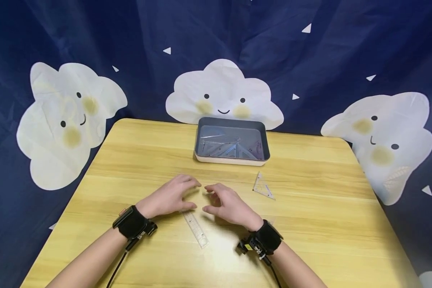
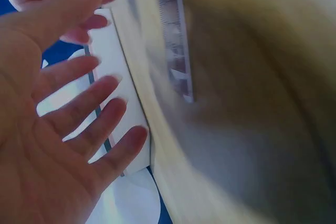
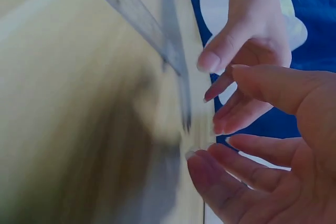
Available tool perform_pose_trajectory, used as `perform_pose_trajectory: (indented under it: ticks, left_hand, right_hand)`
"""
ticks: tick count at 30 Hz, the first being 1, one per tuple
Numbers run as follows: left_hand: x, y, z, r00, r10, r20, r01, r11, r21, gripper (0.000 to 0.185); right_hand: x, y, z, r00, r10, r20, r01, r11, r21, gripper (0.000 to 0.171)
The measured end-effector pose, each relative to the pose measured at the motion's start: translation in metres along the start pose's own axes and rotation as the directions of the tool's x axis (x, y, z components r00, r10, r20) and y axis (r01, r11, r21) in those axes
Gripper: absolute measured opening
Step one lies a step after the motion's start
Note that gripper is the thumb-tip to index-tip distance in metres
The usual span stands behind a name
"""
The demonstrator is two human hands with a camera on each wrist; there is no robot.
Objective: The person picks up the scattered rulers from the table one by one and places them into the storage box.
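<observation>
Facing each other, fingers loosely parted and holding nothing, the left hand (image 1: 171, 196) and right hand (image 1: 230, 204) hang over a wooden table (image 1: 317, 216). Just to the near side of the left hand, the closer of the two, lies a clear ruler (image 1: 195, 229), its long axis slanting from far left to near right. A set square (image 1: 262, 192) lies right of the right hand; a tray (image 1: 230, 161) stands farther off.
</observation>
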State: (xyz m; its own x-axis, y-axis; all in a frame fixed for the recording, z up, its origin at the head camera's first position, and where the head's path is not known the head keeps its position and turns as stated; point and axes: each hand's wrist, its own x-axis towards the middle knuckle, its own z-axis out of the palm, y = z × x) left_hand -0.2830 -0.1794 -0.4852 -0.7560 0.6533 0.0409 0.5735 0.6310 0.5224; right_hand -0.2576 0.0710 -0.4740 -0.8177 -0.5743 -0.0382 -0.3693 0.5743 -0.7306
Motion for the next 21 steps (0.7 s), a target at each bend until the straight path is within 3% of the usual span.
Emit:
perform_pose_trajectory:
  ticks: [7, 21]
  left_hand:
    - [-0.015, -0.003, 0.007, 0.996, 0.023, 0.087, -0.020, 0.999, -0.035, 0.060]
    - [-0.025, -0.008, 0.013, 0.993, 0.073, 0.088, -0.065, 0.993, -0.096, 0.025]
  right_hand:
    - [-0.007, -0.001, 0.017, 0.998, -0.017, 0.053, 0.022, 0.995, -0.097, 0.053]
    - [-0.011, -0.006, 0.027, 0.994, 0.007, 0.109, 0.006, 0.993, -0.119, 0.043]
